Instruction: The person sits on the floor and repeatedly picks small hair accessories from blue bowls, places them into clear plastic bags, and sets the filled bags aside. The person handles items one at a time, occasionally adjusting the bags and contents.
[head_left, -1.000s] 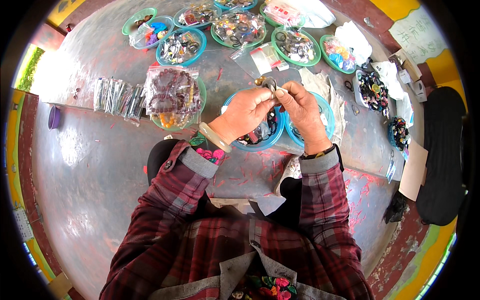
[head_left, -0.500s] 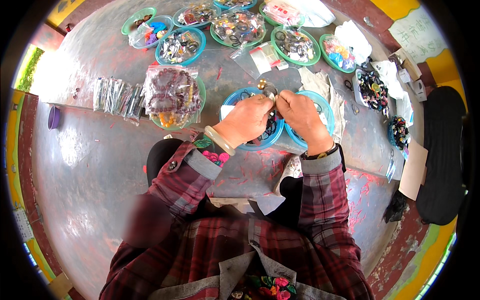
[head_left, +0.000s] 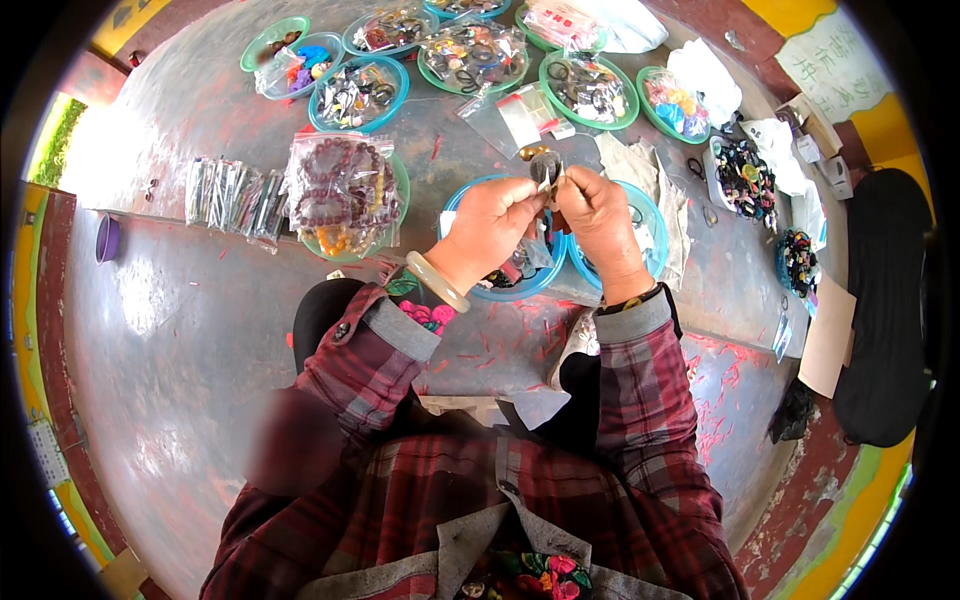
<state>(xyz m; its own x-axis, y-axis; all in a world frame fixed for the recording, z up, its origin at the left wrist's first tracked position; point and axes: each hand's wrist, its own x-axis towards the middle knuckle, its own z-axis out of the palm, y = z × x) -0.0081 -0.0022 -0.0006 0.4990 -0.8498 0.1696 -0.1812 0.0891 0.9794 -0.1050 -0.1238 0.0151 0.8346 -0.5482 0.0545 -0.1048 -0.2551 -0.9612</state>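
Observation:
My left hand (head_left: 488, 228) and my right hand (head_left: 602, 226) meet over two blue baskets, fingers pinched together. Between their fingertips is a small dark grey rounded piece (head_left: 545, 166) with a pale edge; its kind is unclear. Gold beads (head_left: 535, 153) show just beyond it. Under my left hand is the left blue basket (head_left: 516, 293), holding dark bands and small packets, partly hidden by the hand. The right blue basket (head_left: 661, 238) lies beneath my right hand, with pale pieces inside.
Beyond my hands several baskets of bagged trinkets line the raised ledge, among them a green basket (head_left: 634, 105). Bagged bead strings (head_left: 345, 190) and slim packets (head_left: 232, 198) lie left. A grey cloth (head_left: 640, 165) and a white bin (head_left: 745, 185) are right.
Both hands have risen slightly away from me, still close together. The grey piece and gold beads have shifted and turned, so more of the grey piece shows between the fingers.

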